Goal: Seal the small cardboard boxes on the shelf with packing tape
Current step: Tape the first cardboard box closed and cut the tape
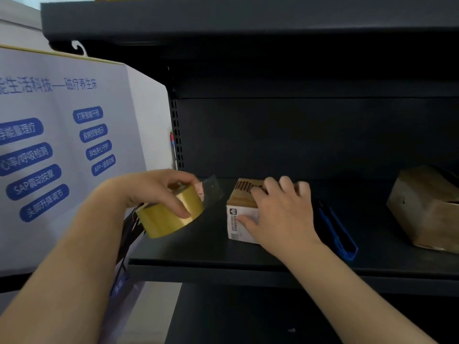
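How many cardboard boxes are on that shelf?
2: a small brown cardboard box with a white label under the right hand, and a bigger plain brown cardboard box at far right; more may be out of view.

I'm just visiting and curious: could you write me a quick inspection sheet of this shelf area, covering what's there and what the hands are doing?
Surface: dark metal shelf, its back panel in shadow.
Job's things: small brown cardboard box with a white printed label stands on the shelf; yellowish roll of clear packing tape, a loose clear strip pulled from it toward the box.
Clutter: blue flat object lies right of the small box; larger brown cardboard box at far right, its flap seemingly open.
Grips: left hand holds the tape roll; right hand rests on the small box, fingers spread over its top.
Cables: nothing seen.
Surroundings: white poster with blue labels left of the shelf; another shelf board above.
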The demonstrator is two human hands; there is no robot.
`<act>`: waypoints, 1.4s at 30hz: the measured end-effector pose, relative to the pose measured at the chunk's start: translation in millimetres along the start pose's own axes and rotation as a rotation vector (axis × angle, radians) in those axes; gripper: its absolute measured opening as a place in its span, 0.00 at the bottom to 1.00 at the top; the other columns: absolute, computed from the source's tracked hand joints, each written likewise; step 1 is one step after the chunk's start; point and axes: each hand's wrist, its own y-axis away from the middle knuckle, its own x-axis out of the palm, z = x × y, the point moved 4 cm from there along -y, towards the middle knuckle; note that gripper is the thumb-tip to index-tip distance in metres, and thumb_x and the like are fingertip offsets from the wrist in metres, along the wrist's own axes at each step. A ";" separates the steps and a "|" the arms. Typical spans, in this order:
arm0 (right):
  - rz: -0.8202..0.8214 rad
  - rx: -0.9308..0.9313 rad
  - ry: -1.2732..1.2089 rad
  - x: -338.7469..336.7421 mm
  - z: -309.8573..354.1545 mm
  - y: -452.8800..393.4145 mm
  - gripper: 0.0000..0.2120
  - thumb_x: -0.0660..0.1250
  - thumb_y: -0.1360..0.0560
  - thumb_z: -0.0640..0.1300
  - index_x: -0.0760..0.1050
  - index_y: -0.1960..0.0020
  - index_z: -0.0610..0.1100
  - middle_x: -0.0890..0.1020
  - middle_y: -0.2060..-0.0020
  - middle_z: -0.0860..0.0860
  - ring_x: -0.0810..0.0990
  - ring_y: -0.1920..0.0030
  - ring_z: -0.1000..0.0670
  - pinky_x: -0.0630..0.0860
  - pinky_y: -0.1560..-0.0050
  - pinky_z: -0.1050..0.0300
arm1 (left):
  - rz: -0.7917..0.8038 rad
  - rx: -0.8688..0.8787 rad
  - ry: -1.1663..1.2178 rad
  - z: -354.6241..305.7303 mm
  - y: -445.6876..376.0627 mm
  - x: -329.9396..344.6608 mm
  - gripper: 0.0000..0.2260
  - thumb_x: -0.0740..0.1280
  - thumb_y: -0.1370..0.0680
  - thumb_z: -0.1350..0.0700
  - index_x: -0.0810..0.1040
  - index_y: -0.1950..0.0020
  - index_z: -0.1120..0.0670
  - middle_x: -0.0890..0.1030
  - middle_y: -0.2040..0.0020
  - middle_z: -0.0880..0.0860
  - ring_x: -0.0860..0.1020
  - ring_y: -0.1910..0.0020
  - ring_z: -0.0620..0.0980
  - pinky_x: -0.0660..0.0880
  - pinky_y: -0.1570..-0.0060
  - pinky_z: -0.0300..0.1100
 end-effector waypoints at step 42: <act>0.107 0.451 -1.407 -48.4 -45.0 -73.3 0.12 0.66 0.26 0.40 0.74 0.67 0.41 0.71 0.77 0.52 0.69 0.79 0.57 0.68 0.78 0.68 | 0.256 0.536 0.721 -11.0 -2.2 -46.0 0.12 0.70 0.26 0.54 0.80 0.58 0.63 0.82 0.69 0.57 0.81 0.70 0.52 0.80 0.65 0.43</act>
